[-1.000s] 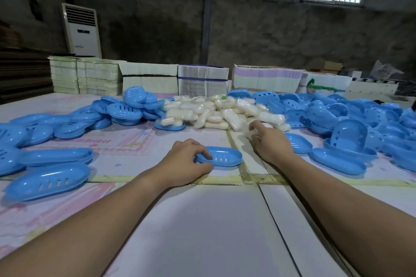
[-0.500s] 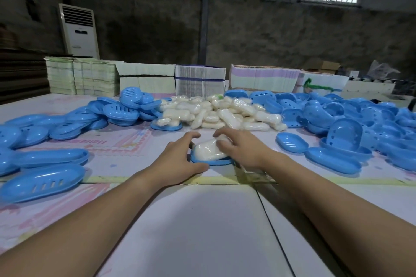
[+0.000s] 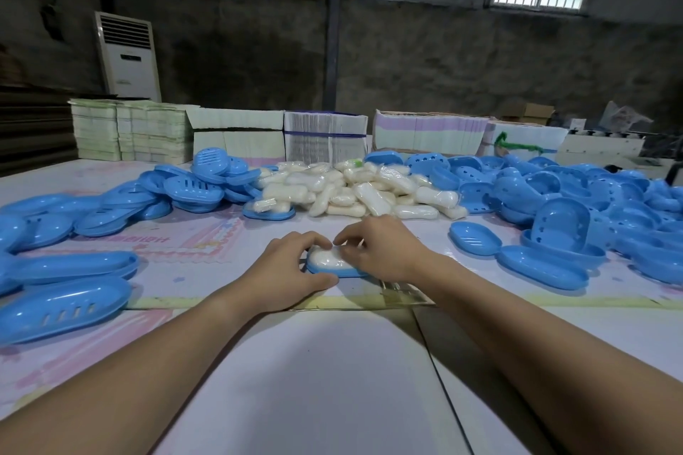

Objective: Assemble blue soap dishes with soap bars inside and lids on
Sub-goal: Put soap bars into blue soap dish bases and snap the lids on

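Observation:
A blue soap dish (image 3: 345, 273) lies on the table in front of me with a wrapped white soap bar (image 3: 329, 259) inside it. My left hand (image 3: 292, 266) grips the dish at its left end, thumb along the near side. My right hand (image 3: 384, 251) curls over the right end of the bar, its fingertips pinching the wrapper. A pile of wrapped soap bars (image 3: 354, 188) lies further back at the centre. Blue lids (image 3: 184, 188) are heaped at the left, and blue dish parts (image 3: 554, 196) are heaped at the right.
Another dish with soap (image 3: 269, 210) sits before the soap pile. Two long blue shells (image 3: 66, 303) lie at the near left. Loose dish bases (image 3: 475, 237) lie at the right. Stacks of flat cartons (image 3: 325, 140) line the table's far edge.
My right hand fetched a soap bar from the pile and set it into the dish that my left hand holds. Both hands now close round the filled dish.

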`<state>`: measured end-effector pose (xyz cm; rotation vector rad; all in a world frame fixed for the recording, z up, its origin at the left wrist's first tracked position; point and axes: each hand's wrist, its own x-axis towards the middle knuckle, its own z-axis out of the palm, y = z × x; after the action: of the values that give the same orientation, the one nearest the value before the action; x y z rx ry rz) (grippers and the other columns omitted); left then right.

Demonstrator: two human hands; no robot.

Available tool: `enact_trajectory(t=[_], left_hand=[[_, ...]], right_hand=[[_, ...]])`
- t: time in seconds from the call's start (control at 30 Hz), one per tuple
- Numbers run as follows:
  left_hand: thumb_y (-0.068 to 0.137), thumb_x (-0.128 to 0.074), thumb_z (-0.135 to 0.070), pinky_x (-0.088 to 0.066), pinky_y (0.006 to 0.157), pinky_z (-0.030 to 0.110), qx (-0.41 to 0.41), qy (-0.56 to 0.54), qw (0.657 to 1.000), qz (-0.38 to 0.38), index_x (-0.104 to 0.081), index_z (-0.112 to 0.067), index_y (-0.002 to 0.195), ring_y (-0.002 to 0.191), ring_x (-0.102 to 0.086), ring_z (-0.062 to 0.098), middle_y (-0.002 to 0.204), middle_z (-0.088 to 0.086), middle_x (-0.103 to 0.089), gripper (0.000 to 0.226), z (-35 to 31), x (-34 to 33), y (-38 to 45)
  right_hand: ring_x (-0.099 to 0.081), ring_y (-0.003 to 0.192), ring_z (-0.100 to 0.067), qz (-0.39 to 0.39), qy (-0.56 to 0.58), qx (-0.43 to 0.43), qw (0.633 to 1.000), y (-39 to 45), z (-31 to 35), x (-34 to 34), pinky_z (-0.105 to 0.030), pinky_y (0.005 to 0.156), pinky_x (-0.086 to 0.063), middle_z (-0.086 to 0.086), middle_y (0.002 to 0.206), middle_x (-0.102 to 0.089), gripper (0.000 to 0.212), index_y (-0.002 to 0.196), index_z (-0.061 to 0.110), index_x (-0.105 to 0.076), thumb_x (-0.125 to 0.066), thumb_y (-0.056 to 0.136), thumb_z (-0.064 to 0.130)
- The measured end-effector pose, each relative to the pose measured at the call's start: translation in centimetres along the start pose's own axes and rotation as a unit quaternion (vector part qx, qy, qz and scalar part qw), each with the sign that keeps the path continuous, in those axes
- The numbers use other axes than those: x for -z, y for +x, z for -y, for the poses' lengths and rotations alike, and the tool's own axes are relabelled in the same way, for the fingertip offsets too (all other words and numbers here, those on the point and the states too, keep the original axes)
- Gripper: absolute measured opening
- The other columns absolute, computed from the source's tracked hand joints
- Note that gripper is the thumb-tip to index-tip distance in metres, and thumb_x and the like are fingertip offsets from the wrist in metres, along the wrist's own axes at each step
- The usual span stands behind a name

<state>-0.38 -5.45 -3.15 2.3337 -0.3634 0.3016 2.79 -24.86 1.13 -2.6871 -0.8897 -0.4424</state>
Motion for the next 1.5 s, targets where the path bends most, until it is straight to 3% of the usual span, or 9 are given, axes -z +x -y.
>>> enact_trajectory(t=[0.17, 0.27, 0.37, 0.5, 0.73, 0.9, 1.1, 1.33, 1.5], left_hand=[[0.078, -0.083, -0.038, -0.049, 0.096, 0.022, 0.003, -0.001, 1.0, -0.001, -0.059, -0.041, 0.114, 0.11, -0.055, 0.009, 0.117, -0.009, -0.057, 0.043, -0.1, 0.1, 0.0], [0.079, -0.083, -0.038, -0.048, 0.095, 0.021, 0.0, 0.0, 1.0, -0.001, -0.058, -0.041, 0.113, 0.109, -0.055, 0.009, 0.115, -0.01, -0.056, 0.042, -0.1, 0.1, -0.1], [0.08, -0.082, -0.038, -0.048, 0.096, 0.023, 0.001, 0.0, 1.0, 0.001, -0.058, -0.041, 0.114, 0.11, -0.055, 0.01, 0.115, -0.01, -0.056, 0.042, -0.2, 0.1, -0.1], [0.08, -0.082, -0.039, -0.048, 0.096, 0.024, 0.002, 0.007, 1.0, 0.003, -0.057, -0.042, 0.115, 0.11, -0.054, 0.01, 0.114, -0.011, -0.055, 0.042, -0.2, 0.1, -0.1], [0.08, -0.081, -0.041, -0.049, 0.099, 0.027, 0.003, 0.014, 1.0, 0.007, -0.057, -0.042, 0.116, 0.111, -0.054, 0.011, 0.114, -0.012, -0.055, 0.043, -0.2, 0.2, -0.1], [0.08, -0.08, -0.042, -0.047, 0.1, 0.028, 0.006, 0.019, 1.0, 0.009, -0.057, -0.042, 0.117, 0.114, -0.052, 0.012, 0.116, -0.012, -0.056, 0.043, -0.2, 0.1, -0.2], [0.082, -0.077, -0.047, -0.044, 0.096, 0.023, 0.005, 0.028, 1.0, 0.012, -0.055, -0.043, 0.116, 0.116, -0.05, 0.011, 0.122, -0.01, -0.058, 0.04, -0.2, 0.1, -0.1], [0.083, -0.078, -0.047, -0.048, 0.096, 0.024, 0.003, 0.02, 1.0, 0.01, -0.057, -0.04, 0.115, 0.111, -0.055, 0.01, 0.121, -0.009, -0.061, 0.039, -0.2, 0.2, -0.1], [0.083, -0.078, -0.044, -0.05, 0.095, 0.025, -0.004, 0.018, 1.0, 0.003, -0.059, -0.038, 0.114, 0.107, -0.058, 0.009, 0.118, -0.009, -0.062, 0.038, -0.3, 0.1, -0.2]], right_hand=[[-0.06, 0.087, -0.004, -0.048, 0.129, -0.058, 0.989, -0.3, -1.3, 0.1, -0.023, 0.078, -0.046, 0.015, 0.1, -0.069, 0.023, 0.11, 0.027, -0.073, -0.061, 0.091, 0.03], [-0.055, 0.102, -0.013, -0.118, 0.051, -0.13, 0.983, -0.3, -3.7, 0.6, -0.034, 0.087, -0.048, 0.007, 0.114, -0.066, 0.024, 0.113, 0.027, -0.07, -0.059, 0.091, 0.029], [-0.039, 0.126, -0.029, -0.046, -0.123, -0.242, 0.961, -0.9, -6.5, 0.7, -0.045, 0.1, -0.038, -0.002, 0.138, -0.05, 0.04, 0.13, 0.031, -0.057, -0.055, 0.091, 0.038], [-0.036, 0.132, -0.035, 0.042, -0.117, -0.342, 0.932, -1.4, -8.3, 0.3, -0.051, 0.105, -0.033, -0.007, 0.143, -0.046, 0.042, 0.134, 0.028, -0.053, -0.044, 0.094, 0.038], [-0.056, 0.114, -0.023, 0.013, -0.044, -0.24, 0.97, -1.0, -7.2, 0.0, -0.034, 0.09, -0.049, -0.004, 0.125, -0.063, 0.038, 0.127, 0.023, -0.061, -0.051, 0.091, 0.015], [-0.051, 0.091, -0.012, -0.02, -0.024, -0.17, 0.985, -0.8, -6.3, 0.2, -0.028, 0.08, -0.047, 0.001, 0.11, -0.057, 0.039, 0.117, 0.026, -0.066, -0.06, 0.084, 0.006], [-0.054, 0.099, -0.018, -0.03, 0.052, -0.125, 0.99, -0.6, -4.5, 0.4, -0.033, 0.087, -0.05, 0.002, 0.107, -0.054, 0.053, 0.118, 0.027, -0.066, -0.055, 0.077, -0.006], [-0.061, 0.064, 0.005, -0.108, 0.309, -0.11, 0.938, 0.0, -2.6, 2.9, -0.009, 0.052, -0.043, 0.024, 0.075, -0.069, 0.042, 0.083, 0.037, -0.073, -0.059, 0.084, -0.003], [-0.069, 0.083, -0.002, -0.082, 0.444, -0.081, 0.888, -0.4, -2.4, 4.4, -0.017, 0.065, -0.052, 0.013, 0.094, -0.075, 0.037, 0.082, 0.029, -0.079, -0.062, 0.082, -0.005]])
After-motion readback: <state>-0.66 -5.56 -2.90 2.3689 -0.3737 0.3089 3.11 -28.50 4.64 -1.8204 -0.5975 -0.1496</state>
